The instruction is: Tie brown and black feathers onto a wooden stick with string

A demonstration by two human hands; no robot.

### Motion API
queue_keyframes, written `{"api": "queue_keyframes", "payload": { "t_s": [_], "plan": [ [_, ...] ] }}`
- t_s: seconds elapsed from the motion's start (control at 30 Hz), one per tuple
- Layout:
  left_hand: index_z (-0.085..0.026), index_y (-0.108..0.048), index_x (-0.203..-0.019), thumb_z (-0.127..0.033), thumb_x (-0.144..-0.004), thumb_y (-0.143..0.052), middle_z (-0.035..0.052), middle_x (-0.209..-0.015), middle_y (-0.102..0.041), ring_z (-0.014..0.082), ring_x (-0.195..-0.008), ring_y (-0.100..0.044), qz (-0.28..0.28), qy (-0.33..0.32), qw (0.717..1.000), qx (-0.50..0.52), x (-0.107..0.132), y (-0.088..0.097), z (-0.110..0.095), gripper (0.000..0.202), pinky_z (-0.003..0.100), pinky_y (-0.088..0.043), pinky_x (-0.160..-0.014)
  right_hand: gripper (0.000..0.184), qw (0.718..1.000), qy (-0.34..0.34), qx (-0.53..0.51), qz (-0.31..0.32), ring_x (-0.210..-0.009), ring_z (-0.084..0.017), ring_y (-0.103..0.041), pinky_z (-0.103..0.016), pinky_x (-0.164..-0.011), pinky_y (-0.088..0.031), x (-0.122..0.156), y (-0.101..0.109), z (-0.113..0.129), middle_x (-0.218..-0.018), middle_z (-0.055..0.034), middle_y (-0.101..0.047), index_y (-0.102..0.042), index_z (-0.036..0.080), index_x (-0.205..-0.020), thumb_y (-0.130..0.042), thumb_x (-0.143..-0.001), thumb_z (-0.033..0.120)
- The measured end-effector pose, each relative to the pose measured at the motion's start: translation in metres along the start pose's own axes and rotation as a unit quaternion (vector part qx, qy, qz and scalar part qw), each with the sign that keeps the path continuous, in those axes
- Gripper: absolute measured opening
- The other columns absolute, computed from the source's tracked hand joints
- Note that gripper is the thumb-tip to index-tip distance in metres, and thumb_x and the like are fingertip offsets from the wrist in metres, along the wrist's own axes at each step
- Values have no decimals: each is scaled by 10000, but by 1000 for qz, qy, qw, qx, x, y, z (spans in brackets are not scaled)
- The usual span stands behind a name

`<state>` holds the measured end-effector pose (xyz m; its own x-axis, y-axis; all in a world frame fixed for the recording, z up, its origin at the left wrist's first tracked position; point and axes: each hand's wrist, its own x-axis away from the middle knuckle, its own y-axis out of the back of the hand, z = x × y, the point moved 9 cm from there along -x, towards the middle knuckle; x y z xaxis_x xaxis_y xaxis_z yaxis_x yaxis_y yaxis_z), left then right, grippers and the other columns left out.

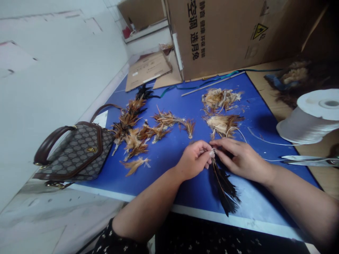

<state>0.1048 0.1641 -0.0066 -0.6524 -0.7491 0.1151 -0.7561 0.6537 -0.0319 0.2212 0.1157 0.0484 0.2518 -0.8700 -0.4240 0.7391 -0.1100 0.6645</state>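
Pinched in my left hand (194,158) is the quill end of a bunch of black feathers (225,188), which hangs down toward the table's front edge. My right hand (238,158) is closed on a white cord (239,131) at the same spot, close to the left fingertips. The cord loops up behind the right hand and runs off toward a large white spool (315,116). Just beyond the hands lies a pile of cream and brown feathers (222,124). How the cord passes around the quills is partly hidden by the fingers.
A patterned handbag (82,148) stands at the left beside small brown feather bunches (135,141). More loose feathers (218,98) lie farther back on the blue table mat (169,176). Scissors (309,161) rest at the right below the spool. A big cardboard box (227,38) stands behind.
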Motion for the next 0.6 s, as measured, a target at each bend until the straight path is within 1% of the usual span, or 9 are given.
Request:
{"api": "queue_keyframes", "payload": {
  "t_s": [0.07, 0.2, 0.27, 0.37, 0.47, 0.53, 0.6],
  "plan": [
    [-159, -590, -927, -300, -895, -683, -2, -710, -640, 86, -553, -582, -1, 5, 1000, -5, 0, 0, 1, 172, 224, -510, -550, 245, 1000, -5, 11, -6, -1003, -222, -724, -356, -868, -587, 0, 3, -1, -1112, -82, -746, -640, 226, -1233, -575, -998, 200],
    [-157, -588, -911, -265, -889, -670, -9, -683, -631, 82, -528, -571, 0, 17, 1000, -18, 0, 0, 2, 137, 215, -490, -529, 147, 1000, -8, 22, 8, -867, -202, -720, -342, -779, -573, -1, 4, -1, -971, -60, -742, -674, 230, -1099, -563, -1006, 210],
    [-155, -587, -904, -249, -883, -667, -12, -673, -629, 82, -519, -570, 6, 22, 1000, -16, 0, -2, 2, 125, 211, -479, -520, 131, 1000, -6, 29, 0, -869, -203, -715, -342, -775, -571, -2, 6, 0, -965, -63, -736, -672, 230, -1081, -565, -1008, 212],
    [-152, -582, -898, -258, -872, -690, -9, -679, -645, 78, -497, -569, 43, 48, 998, 17, 2, -9, 3, 153, 212, -471, -510, 139, 999, 4, 49, -24, -940, -220, -716, -356, -815, -585, -2, 8, -1, -1043, -87, -729, -661, 220, -1113, -575, -1005, 212],
    [-143, -585, -889, -294, -867, -721, 6, -694, -669, 77, -482, -575, 92, 66, 992, 59, 4, -17, 1, 205, 212, -461, -503, 168, 994, -5, 103, -43, -966, -243, -725, -384, -833, -604, -1, 10, -5, -1119, -111, -719, -663, 208, -1141, -576, -998, 204],
    [-139, -592, -887, -316, -864, -738, 8, -686, -670, 79, -481, -579, 102, 64, 990, 71, 4, -18, 0, 231, 212, -457, -501, 208, 985, -23, 148, -83, -1004, -270, -728, -414, -859, -609, 1, 20, -7, -1184, -131, -707, -666, 204, -1175, -592, -981, 191],
    [-137, -599, -887, -329, -860, -753, 3, -672, -664, 82, -480, -580, 98, 62, 990, 77, 3, -17, 1, 247, 214, -459, -501, 275, 979, -18, 157, -131, -1077, -297, -715, -433, -902, -604, 3, 32, 0, -1253, -148, -686, -663, 206, -1217, -627, -947, 165]
  ]
}}
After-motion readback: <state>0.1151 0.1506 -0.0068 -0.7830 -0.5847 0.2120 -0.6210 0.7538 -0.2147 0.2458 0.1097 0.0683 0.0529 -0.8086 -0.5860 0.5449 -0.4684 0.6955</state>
